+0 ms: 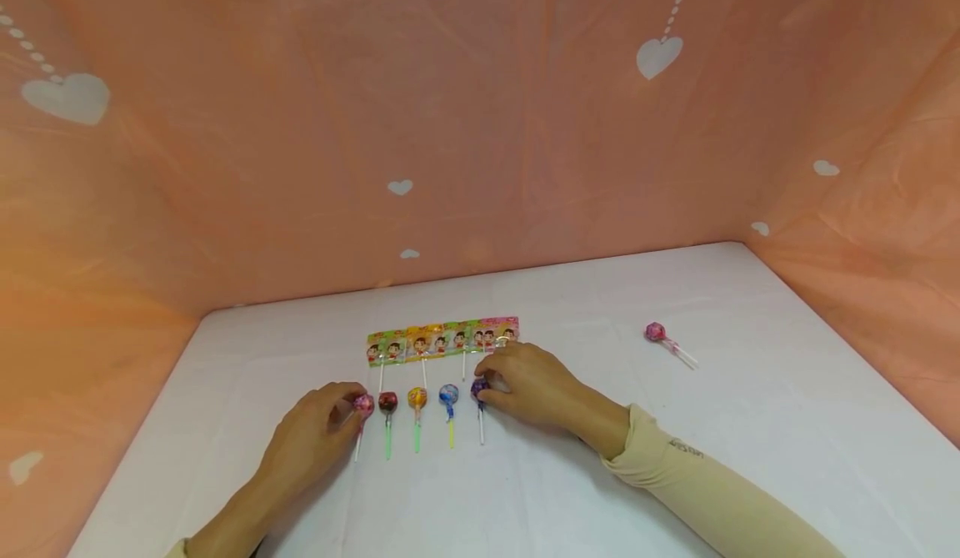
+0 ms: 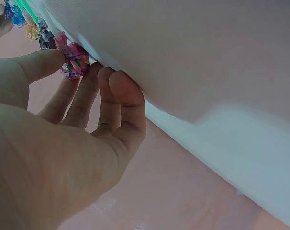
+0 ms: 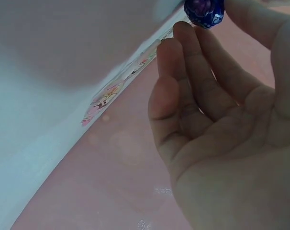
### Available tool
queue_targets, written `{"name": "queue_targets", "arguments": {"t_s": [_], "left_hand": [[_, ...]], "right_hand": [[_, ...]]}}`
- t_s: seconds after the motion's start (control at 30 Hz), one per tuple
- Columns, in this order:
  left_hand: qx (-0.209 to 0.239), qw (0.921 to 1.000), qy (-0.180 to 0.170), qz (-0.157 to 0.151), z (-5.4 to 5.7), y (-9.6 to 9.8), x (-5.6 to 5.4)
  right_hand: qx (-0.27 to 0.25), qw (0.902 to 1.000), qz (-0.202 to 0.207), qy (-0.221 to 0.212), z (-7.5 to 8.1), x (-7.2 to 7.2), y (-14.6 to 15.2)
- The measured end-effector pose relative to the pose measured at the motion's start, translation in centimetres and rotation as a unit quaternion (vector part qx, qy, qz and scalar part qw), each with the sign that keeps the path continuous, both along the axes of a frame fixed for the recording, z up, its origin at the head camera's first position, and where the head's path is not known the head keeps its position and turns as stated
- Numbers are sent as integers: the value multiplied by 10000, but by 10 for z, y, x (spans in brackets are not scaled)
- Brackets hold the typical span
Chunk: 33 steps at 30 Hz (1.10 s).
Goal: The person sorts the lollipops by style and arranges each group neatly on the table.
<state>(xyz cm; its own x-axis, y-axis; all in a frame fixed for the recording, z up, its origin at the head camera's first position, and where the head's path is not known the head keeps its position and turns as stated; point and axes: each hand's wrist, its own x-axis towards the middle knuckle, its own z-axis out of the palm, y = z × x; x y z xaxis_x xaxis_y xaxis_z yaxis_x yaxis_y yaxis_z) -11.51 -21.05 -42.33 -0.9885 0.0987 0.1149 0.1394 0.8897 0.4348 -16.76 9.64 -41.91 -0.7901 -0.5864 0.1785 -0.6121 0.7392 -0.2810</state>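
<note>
My left hand (image 1: 311, 437) pinches the wrapped head of a pink lollipop (image 1: 363, 406) at the left end of a row, thumb on one side and fingers on the other. At the row's right end my right hand (image 1: 536, 384) has the purple-blue lollipop (image 3: 205, 10) between thumb and fingers, its white stick pointing toward me. Between the hands lie a dark red lollipop (image 1: 387, 402), a yellow lollipop (image 1: 417, 398) and a blue lollipop (image 1: 448, 394), heads away from me.
Behind the row lie several flat packets (image 1: 423, 344) in green, yellow and pink, side by side, with white sticks toward me. Another pink lollipop (image 1: 656, 332) lies apart at the right of the white table (image 1: 750, 458). An orange cloth (image 1: 480, 124) with hearts walls the back and sides.
</note>
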Motion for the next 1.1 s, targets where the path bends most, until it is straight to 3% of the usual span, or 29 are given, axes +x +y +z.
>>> {"name": "queue_targets", "arguments": {"t_s": [0.3,0.53,0.77,1.1], "left_hand": [[64,10000,-57,27,-1,-1,-1],[36,9999,-71,83,-2,-1,-1],[48,9998,-144,100,0,-1,-1],[37,9997,-214,83,2,-1,-2]], "right_hand": [[44,9998,-133,106,2,4,6],[39,9993,-88,364,3,1,28],[-136,9975,-244,645,5,-5,66],[-148,9917,-350,1229,6,-16,142]]}}
